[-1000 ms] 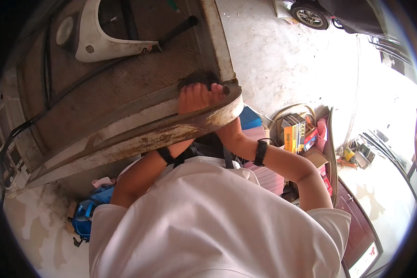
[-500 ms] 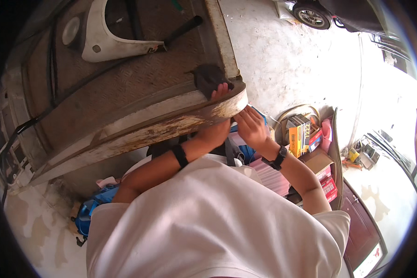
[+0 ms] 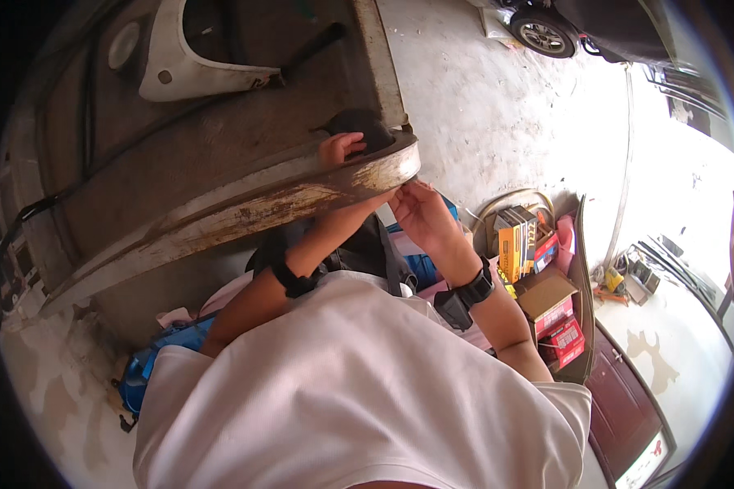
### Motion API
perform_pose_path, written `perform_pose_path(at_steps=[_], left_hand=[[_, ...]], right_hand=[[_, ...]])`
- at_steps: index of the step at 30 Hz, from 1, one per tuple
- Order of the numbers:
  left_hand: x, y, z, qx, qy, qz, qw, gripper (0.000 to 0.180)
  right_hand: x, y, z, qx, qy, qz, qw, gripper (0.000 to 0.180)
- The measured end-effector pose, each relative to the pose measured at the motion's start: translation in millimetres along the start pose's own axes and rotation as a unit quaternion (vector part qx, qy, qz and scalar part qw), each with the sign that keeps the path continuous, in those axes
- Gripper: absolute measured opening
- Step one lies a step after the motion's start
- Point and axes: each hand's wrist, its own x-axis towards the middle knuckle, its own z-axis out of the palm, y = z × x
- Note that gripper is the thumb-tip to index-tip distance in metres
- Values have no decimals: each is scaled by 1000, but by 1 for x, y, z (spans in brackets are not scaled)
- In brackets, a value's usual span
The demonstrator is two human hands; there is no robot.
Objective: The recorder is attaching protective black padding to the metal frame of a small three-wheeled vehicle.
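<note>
A worn, pale and rust-brown curved rail (image 3: 294,196) edges a large brown panel (image 3: 220,147). My left forearm passes behind this rail, and the fingers of my left hand (image 3: 341,149) show above it. They are curled against the near left side of a black, rumpled-looking piece (image 3: 363,126); its exact kind is unclear. Below the rail's rounded end, my right hand (image 3: 420,210) is raised with its fingertips pinched close to the underside. Whatever lies between those fingertips is hidden or too small to name. Dark bands sit on both wrists.
On the panel lies a white curved part (image 3: 167,69) with a dark tube. Right of me are an opened carton (image 3: 549,293), a yellow-black box (image 3: 510,244) and red boxes. Blue bags (image 3: 143,371) lie at lower left; a car wheel (image 3: 543,37) stands far right.
My left fingers have shifted left, from the black piece's right side to its left. My right hand has turned, showing more palm, its fingers still at the rail's end. The whole view has shifted slightly.
</note>
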Motion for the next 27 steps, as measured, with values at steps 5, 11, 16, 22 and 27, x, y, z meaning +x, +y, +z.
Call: perform_pose_path(at_steps=[5,11,16,22,27], left_hand=[[7,3,-24,136,27,87,987,75],[13,-3,-9,-15,-143,-66,988,82],[14,-1,-13,-384,-154,-154,897,77],[-7,17,-55,-422,-179,-234,858,80],[-20,-1,-98,-453,-192,-193,849,80]], right_hand=[[-11,-13,47,269,34,45,962,29],[18,-3,-17,320,-218,117,915,28],[2,5,25,340,-35,67,937,23],[-23,30,56,279,-75,61,955,25],[-35,66,92,162,-100,5,982,29]])
